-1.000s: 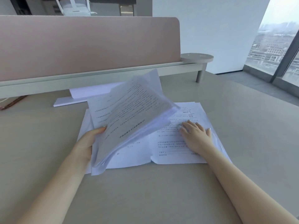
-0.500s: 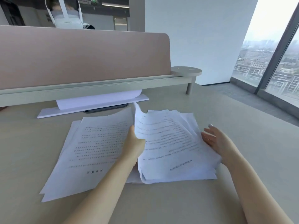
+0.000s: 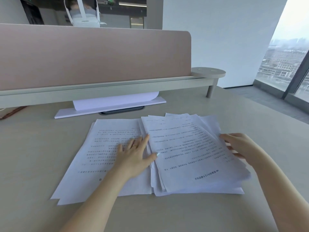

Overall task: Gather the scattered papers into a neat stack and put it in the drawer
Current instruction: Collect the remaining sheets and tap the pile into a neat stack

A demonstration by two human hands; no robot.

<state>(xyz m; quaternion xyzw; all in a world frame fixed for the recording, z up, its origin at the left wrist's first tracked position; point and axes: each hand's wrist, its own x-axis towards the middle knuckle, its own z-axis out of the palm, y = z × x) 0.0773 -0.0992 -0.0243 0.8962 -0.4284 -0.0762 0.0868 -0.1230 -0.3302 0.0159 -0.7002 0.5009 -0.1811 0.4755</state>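
Observation:
Two groups of printed white papers lie on the beige desk (image 3: 33, 164). A thick, uneven pile (image 3: 189, 153) sits on the right, its sheets fanned at the edges. A thinner group (image 3: 100, 148) lies flat to its left. My left hand (image 3: 135, 153) rests palm down with fingers spread on the left sheets, its thumb touching the pile's left edge. My right hand (image 3: 239, 148) is at the pile's right edge, fingers apart and touching the sheets. No drawer is in view.
A pink divider screen (image 3: 93, 56) on a pale rail runs across the back of the desk. Under it lie a white flat bar (image 3: 110, 108) and a curled white sheet (image 3: 115, 101). A round pad (image 3: 208, 73) ends the rail. Windows are at the right.
My left hand laid the lifted bundle onto the right-hand sheets, let go and now lies flat on the left papers. My right hand moved to the pile's right edge.

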